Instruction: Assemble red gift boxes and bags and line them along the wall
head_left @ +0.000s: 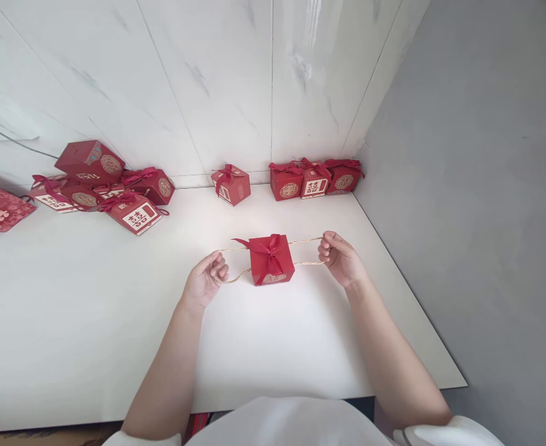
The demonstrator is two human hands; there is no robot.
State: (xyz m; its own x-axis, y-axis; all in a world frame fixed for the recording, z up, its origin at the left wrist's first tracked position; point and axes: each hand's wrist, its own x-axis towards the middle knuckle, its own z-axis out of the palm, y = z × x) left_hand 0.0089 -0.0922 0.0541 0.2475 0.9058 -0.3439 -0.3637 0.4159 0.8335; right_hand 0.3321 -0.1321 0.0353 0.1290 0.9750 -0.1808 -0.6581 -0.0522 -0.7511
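Note:
In the middle of the table, between my hands, stands a red gift box [282,254] with a red ribbon bow [272,249] tied on its top. Gold twisted cord runs out from both sides of it. My left hand [207,279] is closed on the left cord loop [236,278]. Opposite it, my right hand [341,257] grips the right cord loop [306,264] with curled fingers. Both loops are stretched outward from the box, the right one nearly straight. Neither hand touches the box itself.
Several similar red boxes [139,214] are heaped at the back left, beside a red patterned bag [1,207]. One box [232,186] stands alone by the tiled wall, and a row of boxes [314,181] sits in the back right corner. A grey wall [468,186] borders the white table's right edge.

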